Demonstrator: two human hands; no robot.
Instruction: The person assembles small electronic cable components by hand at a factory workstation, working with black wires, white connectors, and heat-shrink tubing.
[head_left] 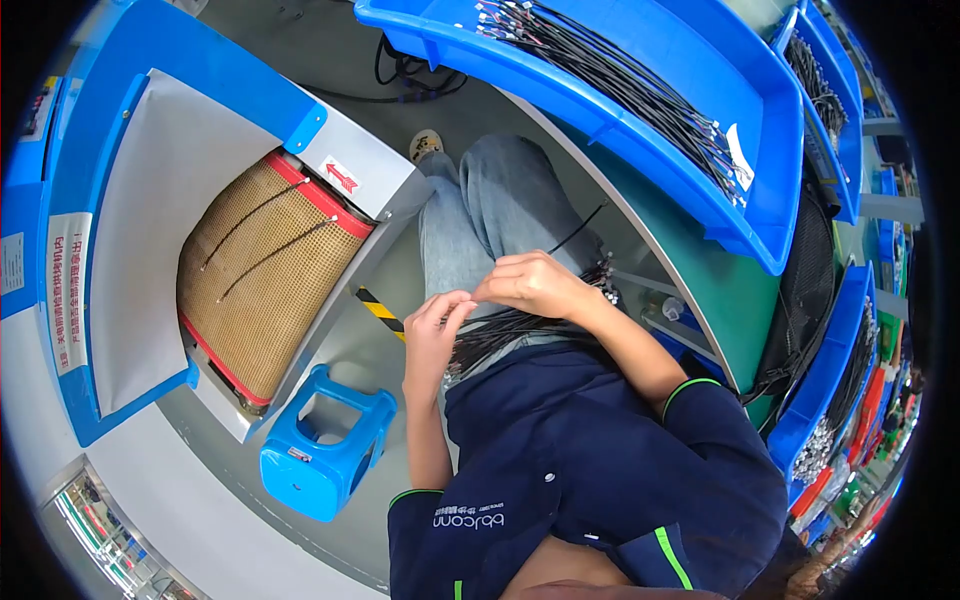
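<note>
The right hand [540,286] is closed at the fingertips, and a thin black cable [580,229] comes out from behind it toward the far right, so it seems to be gripping that cable. The left hand [433,325] has its fingers bent, tips close to the right hand's; whether they pinch anything is too small to tell. Both hands are above the lap, just beyond a loose bundle of cables [510,336] resting there.

The bundle looks the likeliest trouble: shifting knees could spill it to the floor, since nothing visible ties it. Its crossed strands could also snag, and one pulled quickly might drag others along. The fine cable end could slip from a light fingertip hold. On the left, two dark cables [262,222] lie slantwise on the belt [290,290]; if it runs, one near its red edge could catch there.

The belt is tan mesh, coming out from under a blue and white hood [170,200]. Near it, on the grey floor [365,385], stands a blue stool [310,480]. A green table [650,200] on the right carries a large blue bin [690,60] with more black cables, and a black bag [800,290] hangs nearby, with further bins at the far right.
</note>
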